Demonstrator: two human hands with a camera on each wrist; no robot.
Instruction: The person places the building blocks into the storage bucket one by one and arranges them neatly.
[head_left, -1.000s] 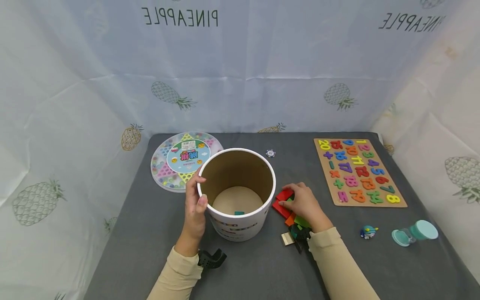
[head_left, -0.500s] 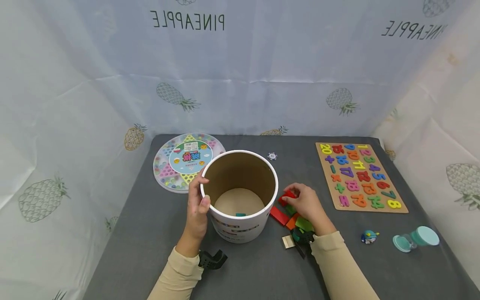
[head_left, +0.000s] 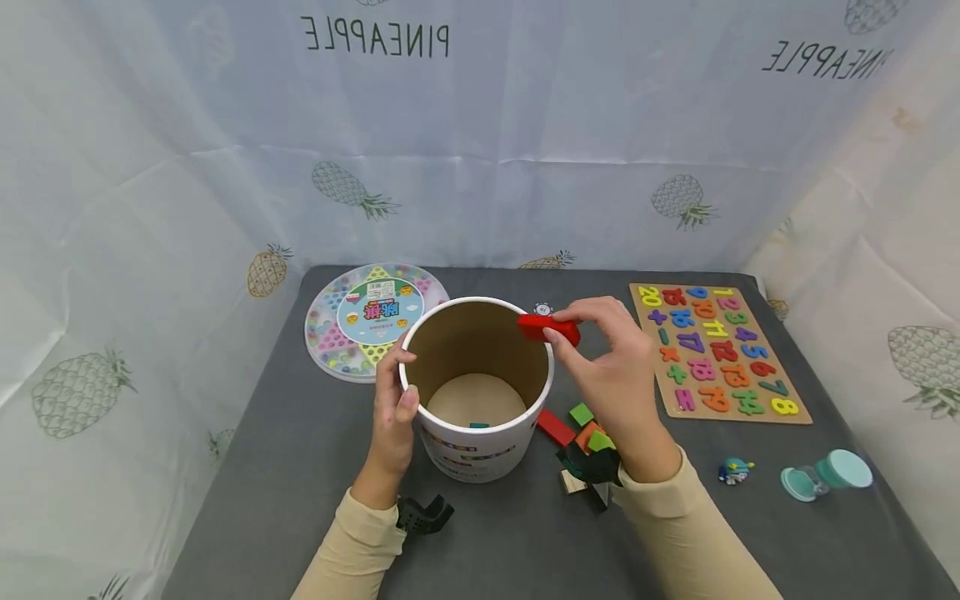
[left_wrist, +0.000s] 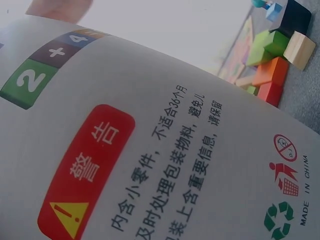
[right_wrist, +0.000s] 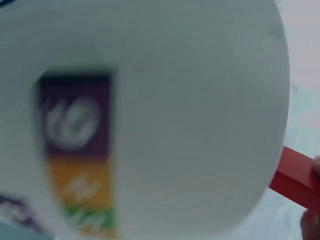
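Observation:
A white paper bucket (head_left: 480,454) with printed sides stands on the grey table, and a small teal block (head_left: 478,426) shows on its floor. My left hand (head_left: 393,433) grips the bucket's left rim, thumb outside and fingertips over the edge. Between thumb and fingers my right hand (head_left: 618,367) pinches a red block (head_left: 536,327), held over the bucket's right rim. Under the right wrist lies a pile of loose blocks: a red one (head_left: 556,428), a green one (head_left: 581,414), an orange one (head_left: 588,436) and a pale wooden one (head_left: 573,482). The wrist strap hides part of the pile.
A round marble-game board (head_left: 330,333) lies behind the bucket at left, a poker chip (head_left: 542,308) behind it at right. Farther right are a wooden number puzzle (head_left: 693,392), a small toy figure (head_left: 734,471) and a teal sand timer (head_left: 843,469). Pineapple-print cloth (head_left: 480,217) surrounds the table.
My right hand has lifted the red block from the pile and carried it up and left to the bucket's rim. The left hand keeps its grip on the bucket.

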